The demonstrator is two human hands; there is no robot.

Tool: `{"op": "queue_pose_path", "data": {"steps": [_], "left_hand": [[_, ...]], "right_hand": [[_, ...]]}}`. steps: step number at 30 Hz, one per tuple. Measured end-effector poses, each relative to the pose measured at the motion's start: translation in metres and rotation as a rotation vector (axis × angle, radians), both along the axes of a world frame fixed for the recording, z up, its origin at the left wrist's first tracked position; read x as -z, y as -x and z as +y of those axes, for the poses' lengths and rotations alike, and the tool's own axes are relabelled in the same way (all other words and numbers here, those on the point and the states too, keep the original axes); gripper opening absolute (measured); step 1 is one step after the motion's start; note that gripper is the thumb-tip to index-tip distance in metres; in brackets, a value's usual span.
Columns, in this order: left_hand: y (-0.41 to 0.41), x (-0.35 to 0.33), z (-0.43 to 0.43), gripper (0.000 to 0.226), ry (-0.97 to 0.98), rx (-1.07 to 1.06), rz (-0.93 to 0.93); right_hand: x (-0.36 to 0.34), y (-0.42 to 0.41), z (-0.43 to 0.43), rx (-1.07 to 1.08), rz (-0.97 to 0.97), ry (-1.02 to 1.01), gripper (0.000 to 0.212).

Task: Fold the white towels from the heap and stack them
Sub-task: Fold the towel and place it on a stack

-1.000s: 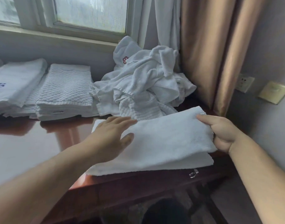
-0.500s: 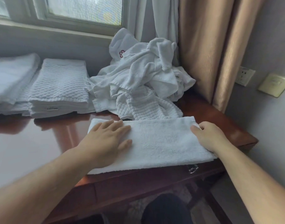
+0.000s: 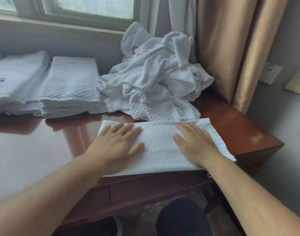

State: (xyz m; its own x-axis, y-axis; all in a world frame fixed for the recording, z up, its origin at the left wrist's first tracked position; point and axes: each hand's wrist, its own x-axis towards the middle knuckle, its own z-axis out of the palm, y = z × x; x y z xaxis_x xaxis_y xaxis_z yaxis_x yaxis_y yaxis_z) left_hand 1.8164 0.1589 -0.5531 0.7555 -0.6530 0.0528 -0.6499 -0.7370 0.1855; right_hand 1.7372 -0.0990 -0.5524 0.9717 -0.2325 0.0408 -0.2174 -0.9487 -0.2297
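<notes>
Hands lie flat and uncurled, left hand [image 3: 117, 145] and right hand [image 3: 195, 145] pressing the folded towel [image 3: 160, 150] at the near edge of the table [image 3: 239, 132], no grip taken where the right pinched its raised end a second ago, so this fold looks done; beyond sit the heap [image 3: 154, 79], stacks [image 3: 69, 86] and window [image 3: 94, 7].

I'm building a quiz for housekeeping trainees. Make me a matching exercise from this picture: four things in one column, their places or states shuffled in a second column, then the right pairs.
Things
1. folded towel
2. heap
3. quilted stack
4. right hand

Places or states
A. crumpled, at the back beside the curtain
B. palm down, fingers straight, pressing on terry cloth
C. squared up, to the left of the heap
D. lying flat at the near edge of the table

Pairs: 1-D, 2-A, 3-C, 4-B
</notes>
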Motion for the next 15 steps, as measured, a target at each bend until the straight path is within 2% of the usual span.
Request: {"op": "queue_pose_path", "data": {"steps": [5,9,12,14,15], "left_hand": [[0.005,0.0,0.0,0.07,-0.031,0.0,-0.001],[0.01,-0.002,0.018,0.072,-0.088,0.024,0.006],[0.005,-0.011,0.047,0.065,-0.109,0.054,0.036],[0.001,-0.016,0.07,0.053,-0.031,0.029,0.057],[0.0,-0.016,0.082,0.049,-0.002,0.007,0.062]], "right_hand": [[0.003,0.001,-0.002,-0.013,-0.024,0.028,0.069],[-0.001,0.005,0.007,-0.064,-0.013,0.096,0.06],[-0.008,0.016,0.036,-0.142,-0.286,0.166,0.044],[-0.013,0.028,0.071,-0.287,-0.409,0.042,0.046],[-0.013,0.035,0.091,-0.385,-0.391,0.003,0.053]]}}
